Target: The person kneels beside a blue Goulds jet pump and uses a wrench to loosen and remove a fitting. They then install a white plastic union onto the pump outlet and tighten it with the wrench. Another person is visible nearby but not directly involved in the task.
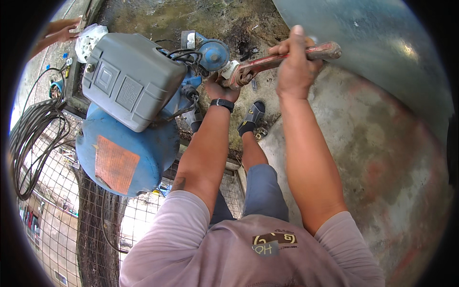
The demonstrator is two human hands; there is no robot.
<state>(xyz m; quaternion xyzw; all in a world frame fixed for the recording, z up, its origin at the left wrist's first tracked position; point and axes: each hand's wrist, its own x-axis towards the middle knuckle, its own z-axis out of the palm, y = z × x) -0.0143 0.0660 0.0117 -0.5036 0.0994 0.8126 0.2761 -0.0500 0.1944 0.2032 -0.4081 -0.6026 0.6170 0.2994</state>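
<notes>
A worn red pipe wrench (260, 63) slants up to the right, its jaws at a white pipe fitting (231, 69) beside the blue pump (213, 55). My right hand (299, 67) is closed around the handle near its far end, thumb pointing up. My left hand (222, 90), with a black band on the wrist, is closed at the wrench's head, right below the fitting. Its fingertips are partly hidden behind the jaws. Left of it stand a grey pressure switch box (136, 79) with black cables and a rounded blue tank (114, 153) with an orange label.
Another person's hands (60, 33) reach in at the upper left beside a white plastic bag (91, 40). A coil of black cable (31, 143) hangs on the wire mesh fence (57, 229). A large curved concrete surface (363, 158) lies to my right, below a grey sheet (363, 28).
</notes>
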